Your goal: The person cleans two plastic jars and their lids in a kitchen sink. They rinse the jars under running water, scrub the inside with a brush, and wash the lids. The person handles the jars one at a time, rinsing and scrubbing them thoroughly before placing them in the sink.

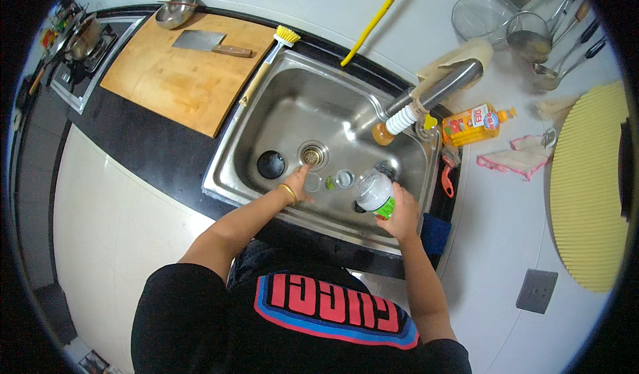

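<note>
My right hand (403, 213) grips a clear jar (374, 190) with a green label, its mouth tilted to the left, over the right part of the steel sink (299, 94). Low in the basin, my left hand (298, 186) has its fingers apart beside the drain strainer (312, 156); nothing is plainly held in it. A clear round object (313, 182) lies by those fingers, and a small glass jar (343, 179) lies between my hands. Left of the drain is a round black lid or disc (271, 164). A dark scouring pad (384, 169) sits behind the held jar, partly hidden.
A cleaver (199, 41) and a steel bowl (175, 12) rest on the wooden cutting board (174, 74) at left. A yellow-bristled brush (267, 64) leans along the sink's left rim. The faucet (444, 87) reaches over the basin, near a dish soap bottle (474, 124).
</note>
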Tool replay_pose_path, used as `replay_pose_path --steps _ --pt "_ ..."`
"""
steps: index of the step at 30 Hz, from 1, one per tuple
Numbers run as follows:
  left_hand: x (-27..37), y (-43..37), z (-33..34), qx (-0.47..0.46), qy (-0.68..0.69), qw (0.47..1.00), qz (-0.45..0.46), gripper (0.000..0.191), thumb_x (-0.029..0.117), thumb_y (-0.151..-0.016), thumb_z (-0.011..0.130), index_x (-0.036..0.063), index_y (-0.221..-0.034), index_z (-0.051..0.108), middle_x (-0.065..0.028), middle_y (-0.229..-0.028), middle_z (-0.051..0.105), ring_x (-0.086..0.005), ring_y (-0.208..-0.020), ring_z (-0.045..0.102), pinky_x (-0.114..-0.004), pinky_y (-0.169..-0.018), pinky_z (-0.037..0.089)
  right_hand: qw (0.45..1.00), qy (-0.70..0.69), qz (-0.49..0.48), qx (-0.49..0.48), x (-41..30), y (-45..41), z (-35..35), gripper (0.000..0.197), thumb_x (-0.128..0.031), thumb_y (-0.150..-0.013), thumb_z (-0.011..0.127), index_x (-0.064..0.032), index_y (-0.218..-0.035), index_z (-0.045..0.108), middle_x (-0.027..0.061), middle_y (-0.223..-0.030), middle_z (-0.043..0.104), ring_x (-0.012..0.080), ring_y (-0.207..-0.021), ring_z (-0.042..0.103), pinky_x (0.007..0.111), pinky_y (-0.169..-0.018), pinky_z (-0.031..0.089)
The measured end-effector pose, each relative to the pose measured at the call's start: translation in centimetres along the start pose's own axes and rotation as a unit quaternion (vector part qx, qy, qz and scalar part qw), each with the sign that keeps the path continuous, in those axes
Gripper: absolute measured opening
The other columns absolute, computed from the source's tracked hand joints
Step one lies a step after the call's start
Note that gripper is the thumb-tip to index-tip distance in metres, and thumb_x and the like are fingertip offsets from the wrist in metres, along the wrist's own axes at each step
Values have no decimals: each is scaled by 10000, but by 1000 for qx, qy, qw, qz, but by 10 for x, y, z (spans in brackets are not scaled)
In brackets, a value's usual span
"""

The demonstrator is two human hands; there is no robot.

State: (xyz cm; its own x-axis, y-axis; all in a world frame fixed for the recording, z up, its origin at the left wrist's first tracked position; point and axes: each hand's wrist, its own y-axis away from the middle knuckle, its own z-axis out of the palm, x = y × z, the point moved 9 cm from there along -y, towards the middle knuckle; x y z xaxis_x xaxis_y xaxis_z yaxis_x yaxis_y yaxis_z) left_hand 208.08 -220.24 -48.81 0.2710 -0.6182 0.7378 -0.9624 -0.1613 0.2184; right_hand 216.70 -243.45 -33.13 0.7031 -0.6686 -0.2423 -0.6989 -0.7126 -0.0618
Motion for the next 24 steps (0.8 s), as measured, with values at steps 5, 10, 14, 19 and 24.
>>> replay_pose_path --steps 5,10,14,19,24 --pt "-4 6 -12 45 37 998 5 1004 233 -475 861 35 -1285 302 -235 -1211 469 -350 -1149 450 -382 -975 370 999 37 2 16 -1 -2 6 893 -232 -468 770 -38 -1244 374 154 -1107 490 339 -1019 473 449 -871 362" --pt "-15 12 -16 83 94 992 -22 925 211 -489 854 27 -1252 364 -232 -1215 474 -343 -1139 466 -379 -968 377 997 76 7 5 -6 -12 3 909 -238 -459 780 -49 -1249 372 148 -1097 485 335 -1030 468 448 -887 356" --pt "-14 17 -25 97 128 986 -52 902 207 -484 857 26 -1232 386 -217 -1205 488 -329 -1129 480 -385 -955 389 994 105 -2 -4 -5 -15 3 923 -244 -458 795 -52 -1255 369 139 -1097 479 326 -1039 466 453 -896 352" --pt "-6 17 -25 108 123 987 3 892 189 -472 860 34 -1210 385 -225 -1161 513 -358 -1105 484 -388 -952 392 993 113 -9 -13 -9 -18 0 917 -237 -462 806 -52 -1252 378 132 -1104 472 320 -1045 466 452 -905 348" --pt "-11 16 -21 101 118 988 -9 923 192 -470 862 58 -1240 372 -184 -1191 498 -322 -1118 483 -388 -949 394 990 133 -39 6 -17 -20 -6 906 -213 -440 768 -55 -1243 380 133 -1092 487 328 -1003 481 453 -854 372"
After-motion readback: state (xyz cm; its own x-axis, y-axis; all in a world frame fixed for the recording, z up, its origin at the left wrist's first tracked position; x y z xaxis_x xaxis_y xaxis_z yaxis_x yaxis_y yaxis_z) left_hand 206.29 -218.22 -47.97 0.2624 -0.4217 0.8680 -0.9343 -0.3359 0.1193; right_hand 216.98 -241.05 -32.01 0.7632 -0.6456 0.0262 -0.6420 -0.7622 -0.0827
